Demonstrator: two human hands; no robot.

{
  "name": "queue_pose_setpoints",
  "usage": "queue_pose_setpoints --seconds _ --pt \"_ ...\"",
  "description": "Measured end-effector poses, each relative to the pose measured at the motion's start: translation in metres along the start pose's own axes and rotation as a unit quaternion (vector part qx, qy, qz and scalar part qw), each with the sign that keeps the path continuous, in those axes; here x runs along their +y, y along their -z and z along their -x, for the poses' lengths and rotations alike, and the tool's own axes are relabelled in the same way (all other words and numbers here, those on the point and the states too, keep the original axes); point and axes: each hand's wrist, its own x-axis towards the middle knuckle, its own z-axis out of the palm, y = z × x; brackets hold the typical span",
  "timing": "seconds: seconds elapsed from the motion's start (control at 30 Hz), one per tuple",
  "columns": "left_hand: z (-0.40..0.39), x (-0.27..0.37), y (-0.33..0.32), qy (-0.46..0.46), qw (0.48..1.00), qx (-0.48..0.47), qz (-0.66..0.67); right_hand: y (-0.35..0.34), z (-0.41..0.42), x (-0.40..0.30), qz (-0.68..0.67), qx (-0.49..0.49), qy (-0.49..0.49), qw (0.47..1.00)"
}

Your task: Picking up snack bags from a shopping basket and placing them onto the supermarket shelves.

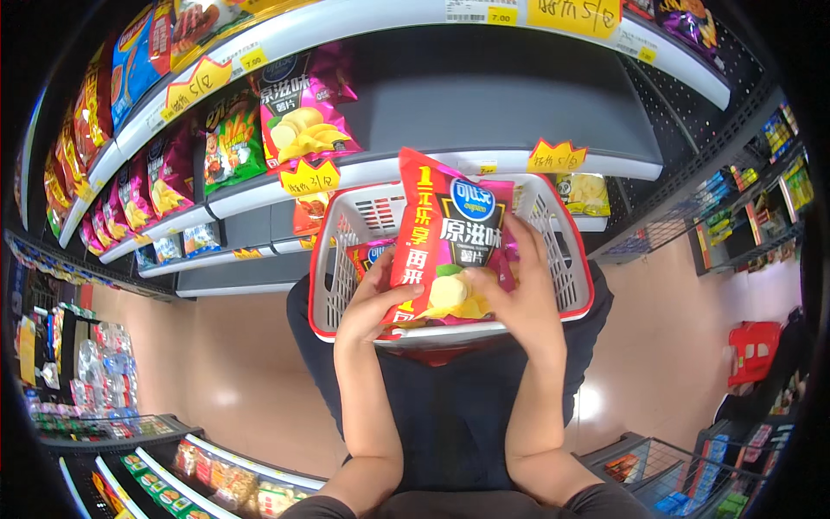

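A pink and red bag of potato chips [454, 253] is held between both hands above a white plastic shopping basket with a red rim [580, 259]. My left hand [376, 295] grips its lower left edge, and my right hand [522, 282] grips its right side, thumb across the front. Under the held bag, more pink chip bags [369, 254] lie in the basket, mostly hidden. The basket rests on or just above my lap, against the shelf front.
Ahead, a shelf [493, 117] carries similar pink chip bags [305, 117] and a green snack bag [233, 143] at the left, with yellow price tags [310, 176] along its edge. Bottles [107, 363] stand at the far left. A red plastic object [754, 350] is at the right.
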Motion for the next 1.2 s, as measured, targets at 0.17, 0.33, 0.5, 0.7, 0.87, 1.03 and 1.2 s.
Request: queue_pose_setpoints --seconds 0.17,0.33,0.5,0.7,0.87,1.03,1.2 --pt "-0.002 -0.003 0.006 -0.016 0.999 0.010 0.036 0.003 -0.004 0.030 -0.112 -0.017 -0.048 0.992" --pt "-0.002 -0.004 0.011 -0.001 0.994 0.002 0.108 -0.002 -0.005 0.014 -0.230 -0.094 -0.167 0.954" --pt "0.001 -0.001 0.015 -0.006 0.998 -0.040 0.044 -0.008 -0.005 0.011 -0.262 -0.129 -0.170 0.941" --pt "0.006 -0.001 0.013 -0.071 0.996 -0.041 0.015 -0.012 -0.005 0.012 -0.302 -0.094 -0.184 0.931" --pt "0.005 0.002 0.001 -0.037 0.998 0.032 -0.033 -0.018 -0.006 0.014 -0.306 -0.051 -0.175 0.934" --pt "0.006 0.010 -0.013 -0.028 0.979 0.103 -0.176 -0.014 -0.006 0.011 -0.271 -0.024 -0.206 0.940" --pt "0.004 0.008 -0.013 -0.046 0.974 0.084 -0.204 -0.014 -0.008 0.011 -0.246 -0.004 -0.227 0.942"
